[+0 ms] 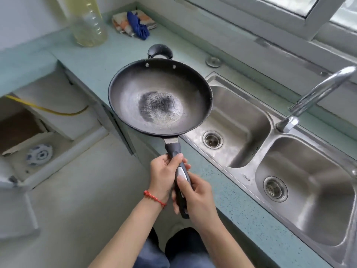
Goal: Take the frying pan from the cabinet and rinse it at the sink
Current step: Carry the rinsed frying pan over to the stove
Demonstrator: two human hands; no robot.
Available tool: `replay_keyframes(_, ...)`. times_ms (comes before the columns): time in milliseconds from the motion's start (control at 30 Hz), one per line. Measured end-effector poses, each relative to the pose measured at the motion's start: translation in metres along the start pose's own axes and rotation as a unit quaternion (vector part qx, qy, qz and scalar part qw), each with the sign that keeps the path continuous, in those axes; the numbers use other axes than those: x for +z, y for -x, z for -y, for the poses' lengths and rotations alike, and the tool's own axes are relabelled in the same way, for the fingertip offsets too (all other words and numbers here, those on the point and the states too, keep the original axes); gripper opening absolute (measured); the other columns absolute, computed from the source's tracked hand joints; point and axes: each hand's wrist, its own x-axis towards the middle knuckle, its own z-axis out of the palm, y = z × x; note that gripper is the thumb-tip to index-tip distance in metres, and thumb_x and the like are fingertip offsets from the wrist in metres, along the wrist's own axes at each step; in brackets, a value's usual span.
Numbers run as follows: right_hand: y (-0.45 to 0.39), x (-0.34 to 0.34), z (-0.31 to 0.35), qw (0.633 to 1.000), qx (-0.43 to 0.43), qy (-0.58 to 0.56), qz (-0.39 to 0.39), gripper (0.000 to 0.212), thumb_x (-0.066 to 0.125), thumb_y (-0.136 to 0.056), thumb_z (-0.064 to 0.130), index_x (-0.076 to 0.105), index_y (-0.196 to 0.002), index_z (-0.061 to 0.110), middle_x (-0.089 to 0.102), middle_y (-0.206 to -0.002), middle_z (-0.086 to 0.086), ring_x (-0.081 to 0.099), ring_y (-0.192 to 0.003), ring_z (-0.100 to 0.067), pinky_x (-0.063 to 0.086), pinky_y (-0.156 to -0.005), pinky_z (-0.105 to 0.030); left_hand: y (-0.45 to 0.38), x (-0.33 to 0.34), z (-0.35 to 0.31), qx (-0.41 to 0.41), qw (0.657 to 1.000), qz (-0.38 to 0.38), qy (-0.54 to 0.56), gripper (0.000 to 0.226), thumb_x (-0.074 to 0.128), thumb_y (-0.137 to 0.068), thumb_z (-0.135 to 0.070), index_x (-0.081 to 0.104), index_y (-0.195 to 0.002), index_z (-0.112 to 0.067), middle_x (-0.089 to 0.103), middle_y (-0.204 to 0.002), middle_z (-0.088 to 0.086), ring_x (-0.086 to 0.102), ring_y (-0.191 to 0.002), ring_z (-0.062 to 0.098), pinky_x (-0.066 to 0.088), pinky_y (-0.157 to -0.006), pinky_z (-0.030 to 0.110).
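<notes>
A black frying pan [160,97] with a worn, scorched middle hangs level in the air, over the counter edge just left of the sink. Its long black handle points back at me. My left hand [164,173] grips the handle near the pan, a red bead bracelet on the wrist. My right hand [195,198] grips the handle's lower end. The steel double sink [249,167] lies to the right, with a chrome tap [316,97] arching over the divider. The open lower cabinet [44,132] is at the left.
A tall clear bottle of yellowish liquid [88,22] and a heap of cloths [135,23] stand on the teal counter [237,206] at the back. A blue-and-white dish [39,154] lies in the cabinet beneath a yellow hose [48,111]. A window runs along the back right.
</notes>
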Motion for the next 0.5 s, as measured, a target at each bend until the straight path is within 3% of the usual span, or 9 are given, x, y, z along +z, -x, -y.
replay_keyframes(333,-0.001,0.087,-0.006,0.986,0.014,0.058,0.159,0.025,0.049,-0.088,0.024,0.052,-0.064,0.019,0.055,-0.05,-0.002,0.046,-0.032,-0.02,0.034,-0.035,-0.02,0.021,-0.101,-0.032,0.064,0.986,-0.135,0.071,0.022,0.055,-0.084,-0.002,0.058,-0.063,0.0,0.063,-0.049,0.0,0.064,-0.047,0.012,0.049,-0.044,0.02)
replay_keyframes(500,0.005,0.163,-0.011,0.967,0.013,0.105,0.231,0.029,0.046,-0.089,0.018,0.044,-0.067,0.0,0.051,-0.051,-0.011,0.045,-0.035,-0.021,0.034,-0.035,-0.025,0.035,-0.183,-0.049,0.105,0.971,-0.199,0.086,0.026,0.056,-0.083,-0.003,0.059,-0.058,-0.004,0.063,-0.047,-0.001,0.064,-0.05,0.014,0.05,-0.048,0.021)
